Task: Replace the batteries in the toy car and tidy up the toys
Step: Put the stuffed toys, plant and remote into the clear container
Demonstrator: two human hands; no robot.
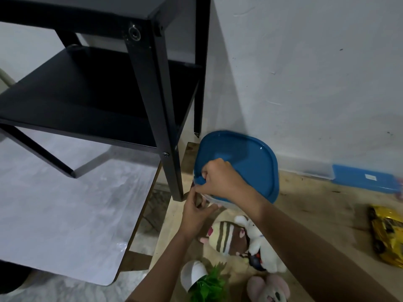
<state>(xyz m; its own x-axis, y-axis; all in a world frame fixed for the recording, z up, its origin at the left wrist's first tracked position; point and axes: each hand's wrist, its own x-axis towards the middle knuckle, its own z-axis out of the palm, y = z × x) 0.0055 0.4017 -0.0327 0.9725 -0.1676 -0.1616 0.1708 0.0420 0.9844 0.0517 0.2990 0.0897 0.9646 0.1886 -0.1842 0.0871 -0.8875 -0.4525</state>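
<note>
Black shelf (152,83), standing left. Blue lid (246,158) on tub (214,201), against wall. Right hand (218,177): fingers curled round lid's near corner. Left hand (196,212): fingers pinching tub edge just below. Yellow car (388,236) lying far right, apart. Plush toys (231,238) under forearms.

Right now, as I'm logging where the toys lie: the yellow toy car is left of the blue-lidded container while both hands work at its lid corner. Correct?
No. The head view shows the yellow toy car to the right of the blue-lidded container, by the frame's edge. The rest holds: the right hand and left hand both work at its lid corner.
</note>
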